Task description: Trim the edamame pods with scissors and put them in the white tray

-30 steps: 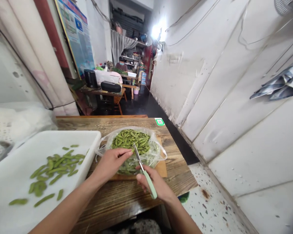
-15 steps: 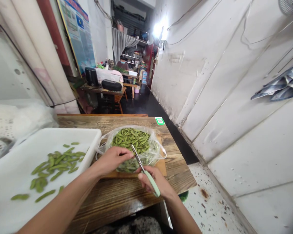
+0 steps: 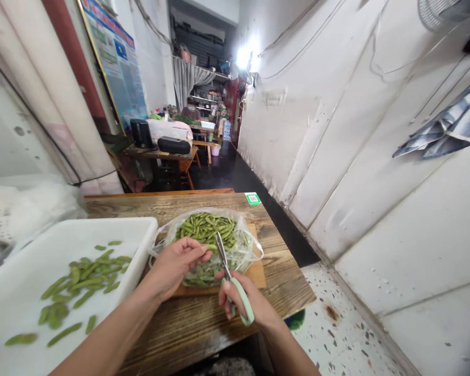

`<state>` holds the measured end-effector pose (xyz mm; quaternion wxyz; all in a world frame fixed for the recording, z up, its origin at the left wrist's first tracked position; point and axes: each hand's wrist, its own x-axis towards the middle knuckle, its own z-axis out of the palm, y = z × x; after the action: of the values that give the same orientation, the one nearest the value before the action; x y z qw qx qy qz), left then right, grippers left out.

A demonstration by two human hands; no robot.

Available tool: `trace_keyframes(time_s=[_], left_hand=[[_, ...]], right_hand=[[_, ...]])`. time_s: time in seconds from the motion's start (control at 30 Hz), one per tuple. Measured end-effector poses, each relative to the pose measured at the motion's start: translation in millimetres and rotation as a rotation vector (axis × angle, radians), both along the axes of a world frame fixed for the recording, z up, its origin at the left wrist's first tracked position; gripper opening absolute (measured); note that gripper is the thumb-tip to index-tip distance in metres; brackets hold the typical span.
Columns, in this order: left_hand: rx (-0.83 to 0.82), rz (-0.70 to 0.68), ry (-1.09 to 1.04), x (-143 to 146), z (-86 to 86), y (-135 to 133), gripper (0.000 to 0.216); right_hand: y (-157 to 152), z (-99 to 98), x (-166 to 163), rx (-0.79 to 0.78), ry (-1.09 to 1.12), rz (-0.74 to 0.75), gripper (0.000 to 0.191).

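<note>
My left hand [image 3: 184, 259] pinches a green soybean pod [image 3: 210, 247] between thumb and fingers, over a clear plastic bag [image 3: 247, 245] full of pods. Wrapped round the pale green handles of a pair of scissors [image 3: 241, 295], my right hand [image 3: 245, 297] holds them with the blades pointing away from me. The blades are slightly parted, close to the end of the pod. To the left, a white plastic tray [image 3: 143, 245] holds several loose pods [image 3: 88, 277].
The bag rests on a wooden board [image 3: 257, 269] on the wooden table [image 3: 282, 266]. A QR-code card [image 3: 253, 198] lies at the far edge. Farther back are another table with a black case [image 3: 174, 145] and a seated person [image 3: 191, 111]. A white wall [image 3: 297, 141] runs along the right.
The scissor handles have spread and the blades parted slightly. The pod in my left hand now shows plainly, apart from the blades. My view has shifted a little.
</note>
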<state>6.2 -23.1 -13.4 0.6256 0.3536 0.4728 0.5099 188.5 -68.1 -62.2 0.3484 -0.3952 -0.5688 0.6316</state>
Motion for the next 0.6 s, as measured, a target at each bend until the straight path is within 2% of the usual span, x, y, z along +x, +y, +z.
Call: trace_keyframes(time_s=[0.23,0.6], left_hand=[[0.007,0.2,-0.112,15,-8.8,-8,0.028],[-0.009,0.177,-0.072,17,-15.6,-15,0.036]], right_hand=[[-1,5.2,-2,-0.002,-0.018,-0.002,0.069],[2,-1.7,-2,0.012,-0.082,-0.022,0.063]])
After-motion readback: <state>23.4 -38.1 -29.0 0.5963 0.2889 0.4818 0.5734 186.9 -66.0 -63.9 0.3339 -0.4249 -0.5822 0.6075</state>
